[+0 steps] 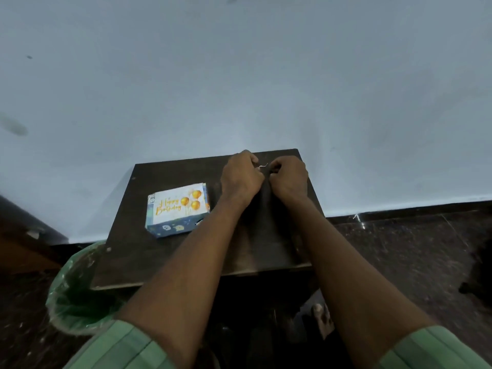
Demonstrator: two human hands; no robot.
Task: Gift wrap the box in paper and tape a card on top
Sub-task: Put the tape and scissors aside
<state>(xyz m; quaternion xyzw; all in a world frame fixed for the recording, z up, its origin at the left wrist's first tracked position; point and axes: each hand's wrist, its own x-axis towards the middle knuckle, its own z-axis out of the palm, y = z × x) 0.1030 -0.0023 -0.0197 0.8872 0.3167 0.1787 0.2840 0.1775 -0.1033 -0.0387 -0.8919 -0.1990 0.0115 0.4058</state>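
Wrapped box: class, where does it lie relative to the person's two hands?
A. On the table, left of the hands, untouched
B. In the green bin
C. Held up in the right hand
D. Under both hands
A: the wrapped box sits on the table, apart from the left hand and right hand, which meet beyond it.

Dim, cool, low-contrast frame. Wall takes soft diffuse light, brightest just above the table; no hard shadows there. Table top and floor nearly black, detail crushed. Small glare glint on floor at right. Card is the only crisp, saturated area. Strong wide-angle bending: wall base curves, sleeves stretched and soft at the bottom corners. Smudges on wall blurred.
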